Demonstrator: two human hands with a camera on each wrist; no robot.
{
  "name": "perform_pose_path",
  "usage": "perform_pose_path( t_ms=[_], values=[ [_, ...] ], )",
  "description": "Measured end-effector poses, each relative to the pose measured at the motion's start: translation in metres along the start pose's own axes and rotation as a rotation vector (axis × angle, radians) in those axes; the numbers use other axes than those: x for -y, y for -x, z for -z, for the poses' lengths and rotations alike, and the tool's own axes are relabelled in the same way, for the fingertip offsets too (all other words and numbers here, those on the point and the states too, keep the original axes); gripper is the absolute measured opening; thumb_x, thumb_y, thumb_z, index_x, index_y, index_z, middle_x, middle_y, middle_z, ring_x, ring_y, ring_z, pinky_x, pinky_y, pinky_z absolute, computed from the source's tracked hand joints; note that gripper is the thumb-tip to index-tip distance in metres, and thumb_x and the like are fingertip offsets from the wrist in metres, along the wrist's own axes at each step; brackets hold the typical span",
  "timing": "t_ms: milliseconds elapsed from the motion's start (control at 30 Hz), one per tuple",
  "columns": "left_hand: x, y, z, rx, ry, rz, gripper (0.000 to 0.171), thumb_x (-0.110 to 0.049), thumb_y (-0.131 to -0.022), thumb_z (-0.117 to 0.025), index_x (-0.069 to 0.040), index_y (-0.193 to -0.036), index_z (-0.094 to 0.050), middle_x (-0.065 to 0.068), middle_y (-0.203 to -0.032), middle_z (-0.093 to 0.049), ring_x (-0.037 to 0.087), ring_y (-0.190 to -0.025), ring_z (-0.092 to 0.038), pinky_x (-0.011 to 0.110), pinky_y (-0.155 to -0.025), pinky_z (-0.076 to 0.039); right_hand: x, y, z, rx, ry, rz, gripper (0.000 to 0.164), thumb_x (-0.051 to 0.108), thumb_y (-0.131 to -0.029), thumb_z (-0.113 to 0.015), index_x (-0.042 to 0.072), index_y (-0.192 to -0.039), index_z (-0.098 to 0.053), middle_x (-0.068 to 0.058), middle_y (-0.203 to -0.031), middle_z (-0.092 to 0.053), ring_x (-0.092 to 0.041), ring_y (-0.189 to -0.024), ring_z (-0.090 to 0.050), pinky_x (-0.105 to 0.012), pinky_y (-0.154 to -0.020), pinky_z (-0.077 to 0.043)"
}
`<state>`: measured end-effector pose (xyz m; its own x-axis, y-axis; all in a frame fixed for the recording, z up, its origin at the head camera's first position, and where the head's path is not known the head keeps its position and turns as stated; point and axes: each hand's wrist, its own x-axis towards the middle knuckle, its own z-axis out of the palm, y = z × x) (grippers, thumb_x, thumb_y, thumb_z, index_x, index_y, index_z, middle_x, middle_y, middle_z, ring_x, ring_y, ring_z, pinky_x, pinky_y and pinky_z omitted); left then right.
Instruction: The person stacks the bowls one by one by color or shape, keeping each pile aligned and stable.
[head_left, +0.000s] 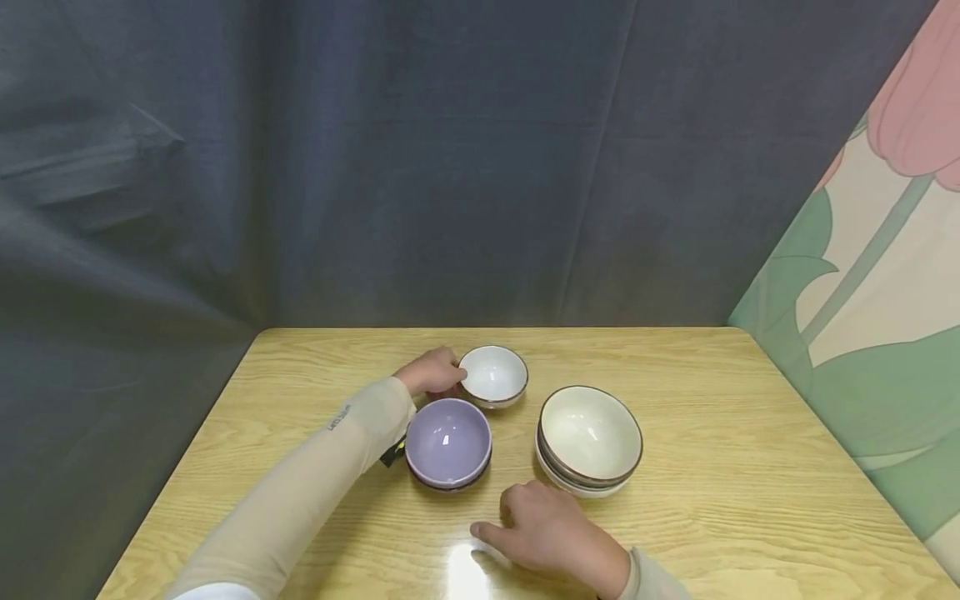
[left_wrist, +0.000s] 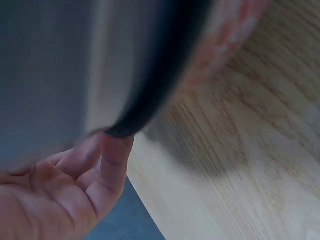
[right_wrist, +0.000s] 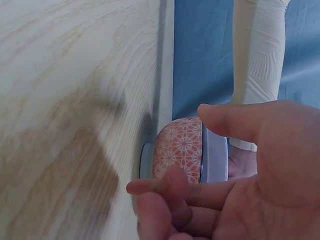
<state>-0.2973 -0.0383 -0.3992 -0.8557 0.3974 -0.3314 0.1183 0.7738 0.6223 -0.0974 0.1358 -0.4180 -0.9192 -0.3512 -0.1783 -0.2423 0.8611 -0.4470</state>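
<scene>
Beyond the purple bowl (head_left: 448, 442), my left hand (head_left: 435, 372) grips the left rim of a small white bowl (head_left: 493, 373) with a brown edge. In the left wrist view, the left hand's fingers (left_wrist: 114, 160) are partly hidden behind a blurred, close bowl side with a dark rim. The purple bowl sits in a pink patterned bowl (right_wrist: 181, 150), seen from the side in the right wrist view. My right hand (head_left: 546, 530) holds nothing, its thumb stretched out and fingers loosely bent, over the table in front of the bowls.
To the right stands a stack of bowls (head_left: 591, 433), a cream one with a brown rim on top. All rest on a light wooden table (head_left: 720, 467). A dark cloth (head_left: 480, 167) hangs along the table's far edge. A floral wall panel (head_left: 892, 333) is at the right.
</scene>
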Motion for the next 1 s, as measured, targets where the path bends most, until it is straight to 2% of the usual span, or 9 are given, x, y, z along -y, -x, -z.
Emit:
perform_pose_path(
  t_ms=[133,267,433,700,867,1000],
  values=[
    [0.002,-0.001,-0.001,-0.028,0.003,0.025,0.023,-0.013,-0.096,-0.052,-0.006,-0.075,-0.056,0.004,-0.068,-0.058,0.012,-0.054,-0.052,0.022,-0.047,-0.044,0.0,-0.002,0.0,-0.016,0.013,0.006,0.047,0.061,-0.086,-0.064,0.018,-0.069,-0.066,0.009,-0.067,-0.06,-0.009,-0.062,-0.054,-0.032,-0.056,-0.043],
    [0.006,-0.001,-0.001,-0.039,0.034,0.043,0.024,-0.012,-0.097,-0.049,-0.008,-0.074,-0.051,0.004,-0.07,-0.051,0.013,-0.055,-0.05,0.023,-0.048,-0.043,-0.001,-0.003,0.0,-0.029,0.029,0.014,0.046,0.06,-0.086,-0.065,0.017,-0.068,-0.067,0.008,-0.067,-0.061,-0.009,-0.062,-0.054,-0.032,-0.055,-0.043],
    [0.01,0.0,-0.003,-0.052,0.028,0.02,0.022,-0.013,-0.097,-0.046,-0.007,-0.076,-0.051,0.004,-0.072,-0.049,0.015,-0.061,-0.049,0.024,-0.053,-0.041,-0.002,-0.003,0.001,-0.027,0.027,0.011,0.046,0.059,-0.087,-0.065,0.016,-0.07,-0.069,0.007,-0.069,-0.063,-0.009,-0.062,-0.055,-0.032,-0.055,-0.044],
    [0.014,0.0,-0.008,-0.076,-0.029,-0.031,0.018,-0.009,-0.097,-0.044,0.003,-0.095,-0.057,0.01,-0.083,-0.052,0.023,-0.079,-0.052,0.03,-0.069,-0.043,-0.001,-0.003,0.004,-0.037,0.007,0.005,0.046,0.057,-0.087,-0.066,0.013,-0.075,-0.071,0.002,-0.076,-0.067,-0.013,-0.069,-0.06,-0.035,-0.06,-0.048],
    [0.015,0.002,-0.007,-0.089,-0.076,-0.039,0.021,-0.009,-0.098,-0.042,0.005,-0.098,-0.058,0.012,-0.086,-0.055,0.025,-0.082,-0.054,0.036,-0.078,-0.047,0.001,-0.004,0.007,-0.039,-0.002,-0.007,0.049,0.057,-0.088,-0.065,0.009,-0.083,-0.074,-0.003,-0.085,-0.071,-0.019,-0.078,-0.066,-0.041,-0.068,-0.052],
    [0.018,0.003,-0.006,-0.101,-0.119,-0.047,0.022,-0.01,-0.099,-0.041,0.005,-0.098,-0.058,0.013,-0.089,-0.056,0.026,-0.085,-0.054,0.041,-0.086,-0.048,0.001,-0.004,0.009,-0.043,0.006,-0.016,0.05,0.057,-0.088,-0.065,0.009,-0.085,-0.074,-0.003,-0.085,-0.072,-0.021,-0.079,-0.066,-0.043,-0.067,-0.052]
  ],
)
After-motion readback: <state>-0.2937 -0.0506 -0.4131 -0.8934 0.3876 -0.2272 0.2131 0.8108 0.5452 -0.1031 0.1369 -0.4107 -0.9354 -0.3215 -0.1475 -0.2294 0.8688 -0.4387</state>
